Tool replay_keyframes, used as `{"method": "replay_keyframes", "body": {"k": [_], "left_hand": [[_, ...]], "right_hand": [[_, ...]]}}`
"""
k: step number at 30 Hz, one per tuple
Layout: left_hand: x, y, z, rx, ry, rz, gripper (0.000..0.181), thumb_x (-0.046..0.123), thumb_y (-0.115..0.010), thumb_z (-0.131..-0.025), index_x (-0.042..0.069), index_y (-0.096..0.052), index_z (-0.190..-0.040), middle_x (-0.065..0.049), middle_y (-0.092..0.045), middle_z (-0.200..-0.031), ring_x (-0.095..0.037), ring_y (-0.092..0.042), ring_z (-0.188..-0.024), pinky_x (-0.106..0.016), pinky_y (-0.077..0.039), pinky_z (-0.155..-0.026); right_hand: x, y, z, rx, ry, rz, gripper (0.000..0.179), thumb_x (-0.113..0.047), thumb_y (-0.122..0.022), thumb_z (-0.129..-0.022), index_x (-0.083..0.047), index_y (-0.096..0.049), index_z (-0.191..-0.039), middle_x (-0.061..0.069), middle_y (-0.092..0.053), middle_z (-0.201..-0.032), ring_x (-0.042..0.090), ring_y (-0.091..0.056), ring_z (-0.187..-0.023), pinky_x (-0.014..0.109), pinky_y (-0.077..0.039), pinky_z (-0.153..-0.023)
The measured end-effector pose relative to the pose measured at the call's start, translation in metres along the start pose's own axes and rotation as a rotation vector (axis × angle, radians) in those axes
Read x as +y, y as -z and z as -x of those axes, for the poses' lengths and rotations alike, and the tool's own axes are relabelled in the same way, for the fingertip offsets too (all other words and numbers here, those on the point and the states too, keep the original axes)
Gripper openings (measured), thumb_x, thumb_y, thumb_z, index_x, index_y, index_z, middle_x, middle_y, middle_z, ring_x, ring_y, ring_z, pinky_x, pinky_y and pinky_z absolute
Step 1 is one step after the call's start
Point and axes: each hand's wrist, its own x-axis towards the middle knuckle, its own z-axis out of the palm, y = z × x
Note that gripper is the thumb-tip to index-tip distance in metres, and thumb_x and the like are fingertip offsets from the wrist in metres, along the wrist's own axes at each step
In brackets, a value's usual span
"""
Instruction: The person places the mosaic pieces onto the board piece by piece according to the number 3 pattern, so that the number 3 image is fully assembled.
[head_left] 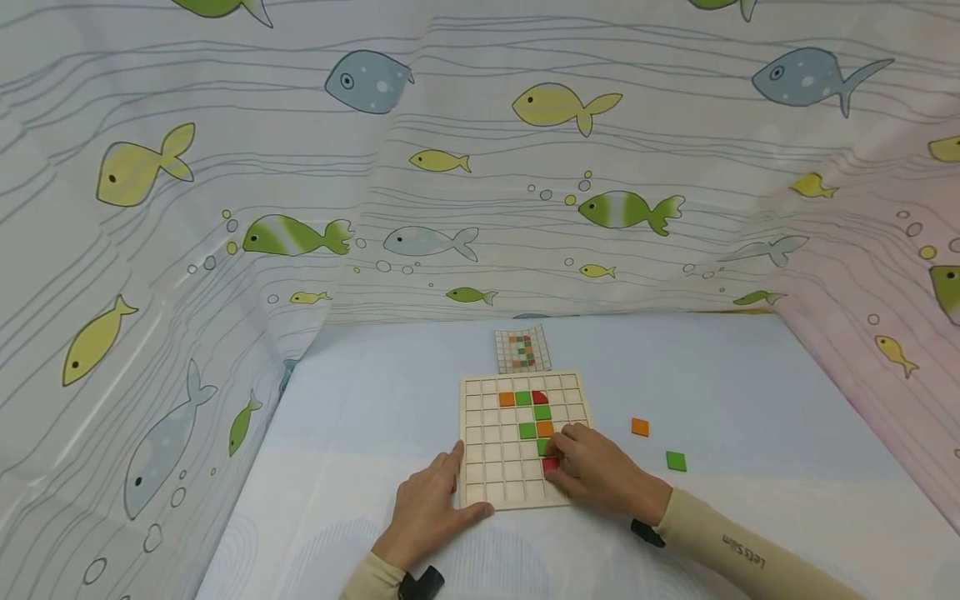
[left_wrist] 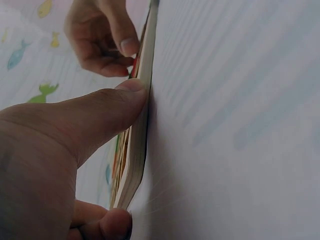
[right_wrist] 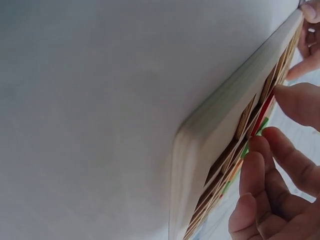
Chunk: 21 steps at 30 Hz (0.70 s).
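Observation:
A square wooden grid board [head_left: 491, 454] lies on the table. My left hand [head_left: 427, 504] rests at its near left corner, thumb stretched along the near edge [left_wrist: 142, 112] and fingers against the left side. Over the right part of the board, my right hand [head_left: 600, 471] pinches a red tile [right_wrist: 263, 115] between thumb and fingertips, at a cell near the bottom. Just above it a green tile [head_left: 542, 448] is partly covered by the fingers. Farther up sit an orange tile [head_left: 545, 429], several green tiles and a red tile [head_left: 539, 397] with a rounded corner.
Behind the board lies a small card [head_left: 503, 352] printed with a grid and coloured squares. To the right on the table are a loose orange tile [head_left: 640, 427] and a loose green tile [head_left: 676, 461]. Fish-printed curtains [head_left: 480, 192] enclose the table at the back and sides.

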Motion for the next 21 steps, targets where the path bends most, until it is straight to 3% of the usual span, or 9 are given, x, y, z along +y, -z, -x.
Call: {"method": "replay_keyframes", "body": {"k": [21], "left_hand": [[0.0016,-0.0002,0.0009,-0.006,0.004,0.006,0.107,0.061,-0.088,-0.077,-0.002,-0.05,-0.154,0.008,-0.056,-0.089,0.0,-0.045,-0.072,-0.021,-0.036,-0.057]], "right_hand": [[0.0051,-0.0027,0.0041,0.033,0.043,-0.078,0.011,-0.019,-0.085,-0.091,-0.017,-0.076,-0.097,-0.006,-0.064,-0.092,0.003,-0.049,-0.082,0.02,-0.046,-0.069]]}}
